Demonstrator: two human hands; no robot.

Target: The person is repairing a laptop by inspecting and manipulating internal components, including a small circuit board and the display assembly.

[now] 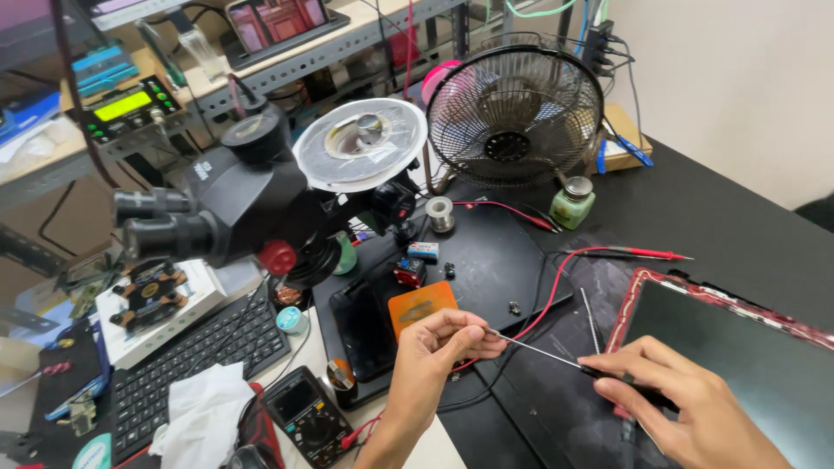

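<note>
Currently, you hold a thin metal probe rod [539, 351] between both hands: your left hand [434, 343] pinches its tip end between thumb and fingertips, and your right hand [673, 399] is closed around its dark handle end. The rod spans the gap between the two grips, tilted slightly down toward the right one, above a black mat [512, 252]. Just beyond your left grip lies an orange pad [420, 304] beside a dark phone [360, 330]. A red test lead [638, 253] lies beyond the rod, its wire curving back under the left pinch. Just outside your right grip sits a red-edged screen panel [738, 343]. Nearer you than the left grip lies a multimeter [306, 412]. Well beyond both grips stand a microscope [239, 191], a fan [514, 113] and a green jar [572, 203].
</note>
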